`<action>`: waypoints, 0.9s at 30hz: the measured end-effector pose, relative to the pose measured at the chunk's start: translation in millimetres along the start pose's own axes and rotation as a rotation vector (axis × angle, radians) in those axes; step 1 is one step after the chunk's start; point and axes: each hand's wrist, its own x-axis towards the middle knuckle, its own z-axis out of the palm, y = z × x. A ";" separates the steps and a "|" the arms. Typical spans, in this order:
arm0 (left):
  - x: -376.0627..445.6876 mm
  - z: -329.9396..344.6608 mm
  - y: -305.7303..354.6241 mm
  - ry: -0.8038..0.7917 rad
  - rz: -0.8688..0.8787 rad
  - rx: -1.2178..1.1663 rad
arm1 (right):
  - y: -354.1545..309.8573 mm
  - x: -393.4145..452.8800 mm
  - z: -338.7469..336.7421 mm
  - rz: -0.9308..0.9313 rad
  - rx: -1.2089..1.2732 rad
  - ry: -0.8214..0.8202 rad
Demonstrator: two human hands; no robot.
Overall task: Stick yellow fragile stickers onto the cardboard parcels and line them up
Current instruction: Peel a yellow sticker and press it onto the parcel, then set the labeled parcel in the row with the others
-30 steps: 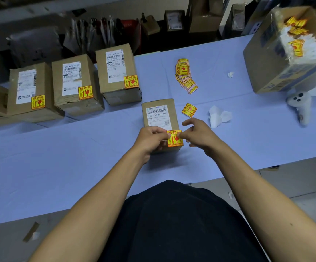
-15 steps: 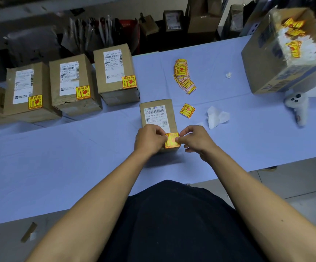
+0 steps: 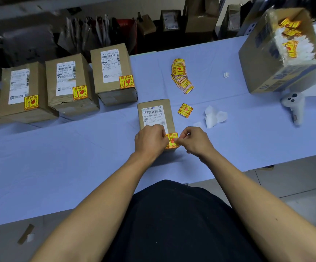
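— Since a second ago the sticker point(image 3: 172, 140) has gone flat on the parcel point(image 3: 154, 112), frame centre.
— Both hands point(image 3: 150, 141) pinch its thin, limp edges; press there.

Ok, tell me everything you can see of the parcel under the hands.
The parcel is a small brown cardboard box lying flat on the blue table, apart from the row of stickered boxes. A white shipping label with a barcode covers most of its top. A yellow sticker sits at its near right corner. The left hand rests on the top, and the right hand pinches the sticker's edge.
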 end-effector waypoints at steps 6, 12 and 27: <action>4.6 -6.0 -20.2 0.046 -0.097 0.047 | 5.4 1.0 -1.7 0.019 0.021 -0.047; 9.5 3.4 -45.2 0.085 -0.085 -0.101 | -6.0 3.8 16.9 -0.048 0.019 -0.092; 0.0 31.3 -55.5 -0.072 -0.412 -0.909 | 11.2 -0.3 31.1 -0.054 0.193 -0.160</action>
